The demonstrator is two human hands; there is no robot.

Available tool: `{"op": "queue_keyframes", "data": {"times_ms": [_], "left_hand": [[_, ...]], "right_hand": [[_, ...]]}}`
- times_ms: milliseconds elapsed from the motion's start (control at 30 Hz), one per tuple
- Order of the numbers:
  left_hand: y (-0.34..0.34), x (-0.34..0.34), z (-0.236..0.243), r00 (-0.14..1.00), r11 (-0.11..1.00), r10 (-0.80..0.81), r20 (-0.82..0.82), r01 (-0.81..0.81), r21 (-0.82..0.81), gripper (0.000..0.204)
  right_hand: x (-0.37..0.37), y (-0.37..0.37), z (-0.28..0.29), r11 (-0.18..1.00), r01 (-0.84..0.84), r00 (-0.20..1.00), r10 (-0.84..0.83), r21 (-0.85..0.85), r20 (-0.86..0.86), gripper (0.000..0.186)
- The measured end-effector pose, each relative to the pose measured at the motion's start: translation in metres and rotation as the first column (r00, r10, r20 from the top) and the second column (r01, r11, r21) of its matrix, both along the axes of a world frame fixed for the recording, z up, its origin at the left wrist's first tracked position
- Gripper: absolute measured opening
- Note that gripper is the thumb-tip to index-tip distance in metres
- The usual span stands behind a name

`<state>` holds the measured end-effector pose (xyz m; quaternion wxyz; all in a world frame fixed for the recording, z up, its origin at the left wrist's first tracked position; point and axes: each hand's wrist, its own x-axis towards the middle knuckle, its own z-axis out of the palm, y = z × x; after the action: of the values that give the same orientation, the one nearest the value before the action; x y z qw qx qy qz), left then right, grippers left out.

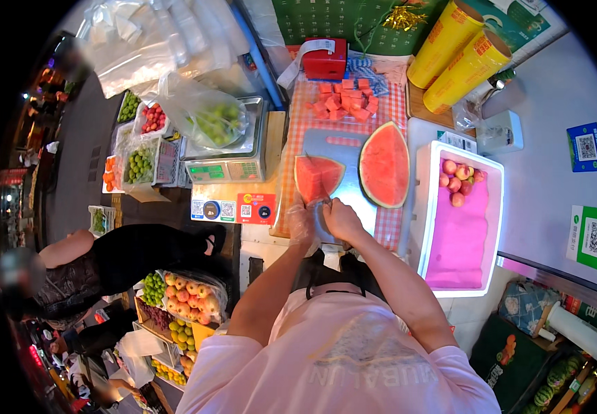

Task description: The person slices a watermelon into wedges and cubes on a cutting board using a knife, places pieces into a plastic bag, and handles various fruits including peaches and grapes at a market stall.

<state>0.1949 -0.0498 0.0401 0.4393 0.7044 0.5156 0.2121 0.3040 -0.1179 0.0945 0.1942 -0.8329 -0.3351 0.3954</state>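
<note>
A cut piece of red watermelon point(316, 176) rests on the pale cutting board point(343, 146). My left hand point(302, 224), in a thin see-through glove, is closed at the piece's near end, its fingertips partly hidden. Just right of it, my right hand point(343, 221) is closed like a fist over the board's near part; what it grips is hidden. A larger watermelon wedge point(384, 165) lies at the board's right side, red flesh up. Beyond the board, watermelon cubes point(343, 101) are heaped on see-through plastic over a checked cloth point(298, 117).
A scale point(233, 168) with a bag of green fruit point(216, 123) stands to the left. On the right is a white foam box point(492, 228) with several peach-like fruits point(458, 181). Yellow film rolls point(467, 69) stand at the far right. Another person point(126, 262) is at the left.
</note>
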Motion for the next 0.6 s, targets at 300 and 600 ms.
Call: {"op": "queue_keyframes", "data": {"times_ms": [300, 600], "left_hand": [[-0.002, -0.001, -0.015, 0.979, 0.995, 0.043, -0.199, -0.023, 0.099, 0.038], [-0.002, -0.001, -0.024, 0.958, 0.995, 0.058, -0.283, -0.032, 0.095, 0.036]], "right_hand": [[-0.029, -0.049, -0.002, 0.996, -0.060, 0.994, 0.054, -0.063, -0.092, 0.041], [0.018, -0.091, 0.067, 0.996, 0.089, 0.996, -0.089, 0.018, -0.017, 0.043]]}}
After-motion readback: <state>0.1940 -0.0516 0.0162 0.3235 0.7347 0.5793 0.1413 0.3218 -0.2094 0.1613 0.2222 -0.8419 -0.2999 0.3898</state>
